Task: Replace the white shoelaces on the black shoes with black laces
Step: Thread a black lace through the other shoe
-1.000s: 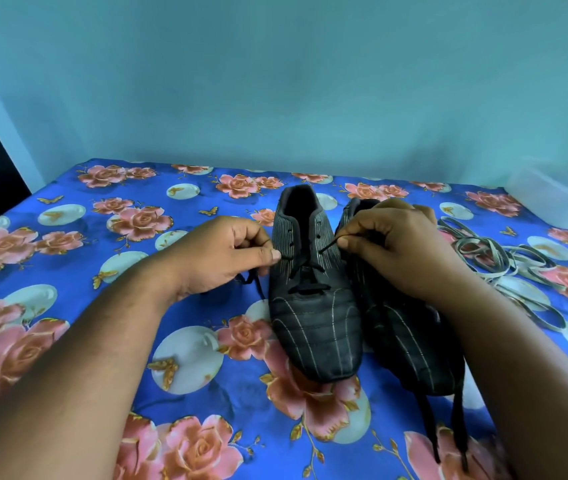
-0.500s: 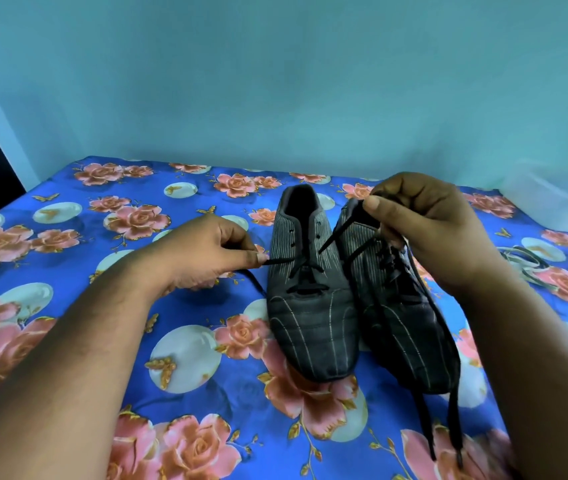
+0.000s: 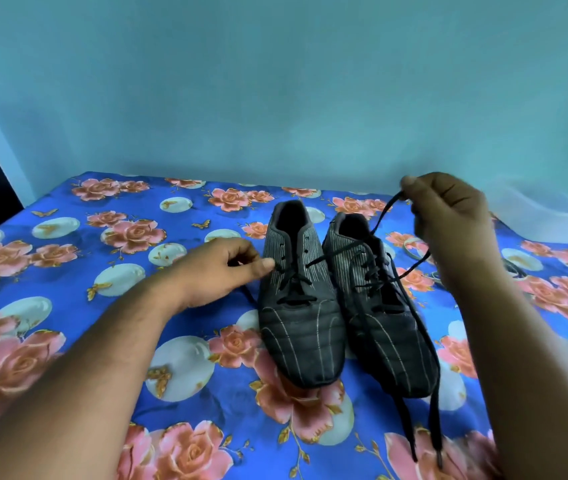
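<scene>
Above the shoes [image 3: 341, 306], right hand [image 3: 449, 216] higher.

Two bare forearms, no sleeves visible; hands: left hand [image 3: 218, 271], right hand [image 3: 449, 216], ringless, no watch.

A home bedroom: floral bedsheet [image 3: 68, 271] against a plain teal wall [image 3: 275, 81].

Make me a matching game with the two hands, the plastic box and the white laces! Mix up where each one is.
Things:
1. left hand
2. right hand
3. plastic box
4. white laces

Places or states:
A. at the far right edge of the bedsheet
B. raised, pulling a black lace up
C. mostly hidden behind the right forearm
D. low, at the side of the left shoe

Pairs: 1-D, 2-B, 3-A, 4-C
</scene>
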Demonstrator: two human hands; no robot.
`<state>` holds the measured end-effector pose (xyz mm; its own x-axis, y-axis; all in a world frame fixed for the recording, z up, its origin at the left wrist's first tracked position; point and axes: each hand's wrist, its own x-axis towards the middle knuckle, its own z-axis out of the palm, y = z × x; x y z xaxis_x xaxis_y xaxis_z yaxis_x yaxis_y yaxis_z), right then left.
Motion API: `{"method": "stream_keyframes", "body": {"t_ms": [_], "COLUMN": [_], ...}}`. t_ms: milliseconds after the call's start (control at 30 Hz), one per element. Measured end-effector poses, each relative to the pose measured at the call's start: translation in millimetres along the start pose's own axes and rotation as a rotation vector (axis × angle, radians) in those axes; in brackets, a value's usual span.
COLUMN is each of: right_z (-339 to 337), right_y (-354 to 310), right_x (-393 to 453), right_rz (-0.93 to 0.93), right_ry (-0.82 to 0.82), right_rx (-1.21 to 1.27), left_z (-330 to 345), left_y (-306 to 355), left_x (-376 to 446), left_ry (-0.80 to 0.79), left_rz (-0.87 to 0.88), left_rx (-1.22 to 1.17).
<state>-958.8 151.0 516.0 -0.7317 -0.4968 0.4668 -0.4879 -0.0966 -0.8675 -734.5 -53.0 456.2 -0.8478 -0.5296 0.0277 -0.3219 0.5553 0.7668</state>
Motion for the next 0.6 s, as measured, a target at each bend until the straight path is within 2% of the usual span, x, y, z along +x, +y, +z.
{"method": "stream_keyframes", "body": {"t_ms": [100, 167, 267, 400, 600], "right_z": [20, 37, 58, 73, 92], "right_y": [4, 1, -7, -24, -39], "right_x": [-10, -19, -31, -48, -77], "right_rz": [-0.098, -0.136, -0.206, -0.175, -0.051], "right_ry": [-0.216, -0.389, -0.445, -0.478, -0.484], "right_rx": [-0.240, -0.509, -0.816, -0.825, -0.482], "left_z": [10, 18, 26, 33, 29], "left_y": [4, 9, 19, 27, 23], "left_x": [3, 4, 2, -7, -40], "left_ry": [0.029, -0.001, -0.034, -0.016, 0.125], "left_rz": [-0.111, -0.183, -0.196, -0.191, -0.229], "left_rx": [-0.156, -0.207, -0.314, -0.386, -0.340]}}
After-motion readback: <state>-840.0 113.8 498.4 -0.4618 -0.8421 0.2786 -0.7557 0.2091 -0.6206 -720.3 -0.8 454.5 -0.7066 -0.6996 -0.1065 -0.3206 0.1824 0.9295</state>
